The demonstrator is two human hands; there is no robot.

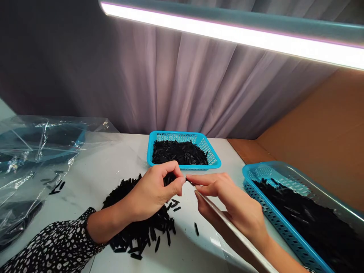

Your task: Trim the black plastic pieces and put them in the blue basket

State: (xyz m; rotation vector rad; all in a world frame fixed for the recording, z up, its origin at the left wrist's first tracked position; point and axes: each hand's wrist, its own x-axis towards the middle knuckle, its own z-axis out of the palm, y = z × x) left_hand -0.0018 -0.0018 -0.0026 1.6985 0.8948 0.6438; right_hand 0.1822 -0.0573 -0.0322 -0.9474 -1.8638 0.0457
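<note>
My left hand (pixel 159 189) is closed, thumb and forefinger pinched together at the tips; what lies between them is too small to make out. Dark pieces show through the loop of its fingers, but I cannot tell whether they are in the palm or behind it. Close to those fingertips, my right hand (pixel 227 197) is closed around a long, thin, pale strip (pixel 239 233) that slants down to the lower right. A dark tip shows where the two hands nearly meet. Under my left forearm lies a heap of small, narrow black pieces (pixel 122 193).
A blue basket (pixel 184 167) of black pieces stands behind my hands. On the right is a larger blue basket (pixel 287 223), also holding black pieces. Clear plastic bags (pixel 36 151) cover the left side. A brown panel (pixel 321 121) and grey curtain (pixel 196 83) border the white table.
</note>
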